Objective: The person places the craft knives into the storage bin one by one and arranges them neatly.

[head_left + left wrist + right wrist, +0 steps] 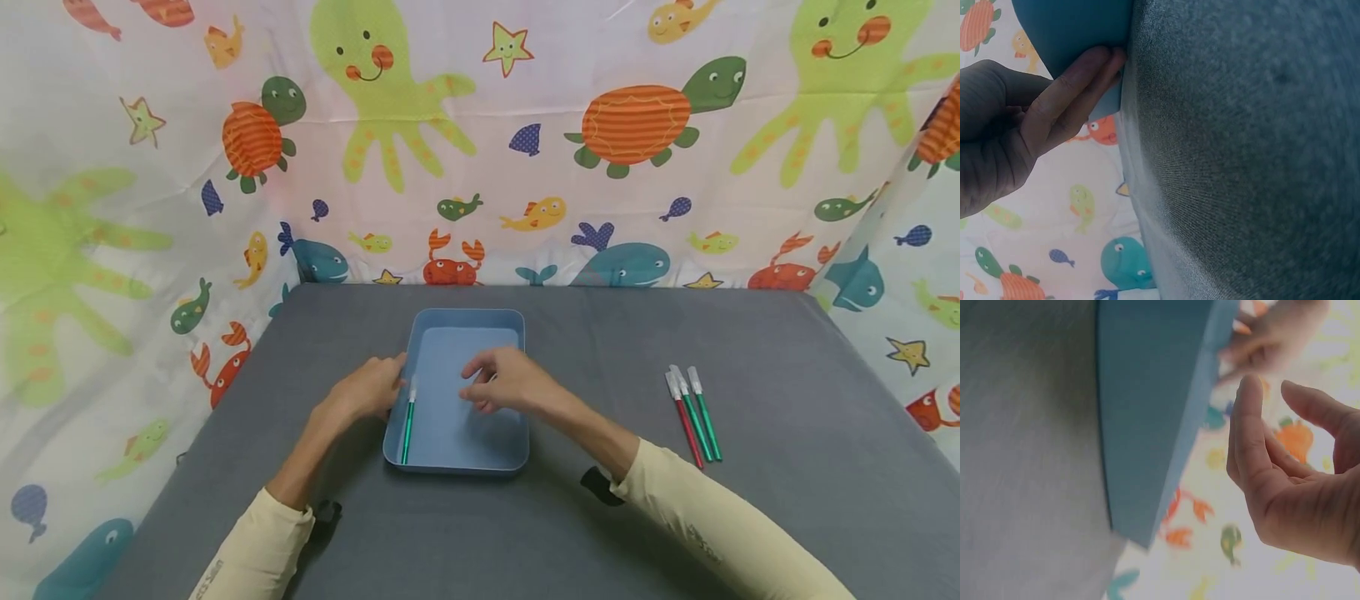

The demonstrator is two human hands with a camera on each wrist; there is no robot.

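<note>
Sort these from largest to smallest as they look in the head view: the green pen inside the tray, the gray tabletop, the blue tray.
1. Gray tabletop
2. Blue tray
3. Green pen

Head view bright, soft shadows on the bench beside the tray, left wrist view dim, right wrist view hazy, curtain blurred, washed out
</note>
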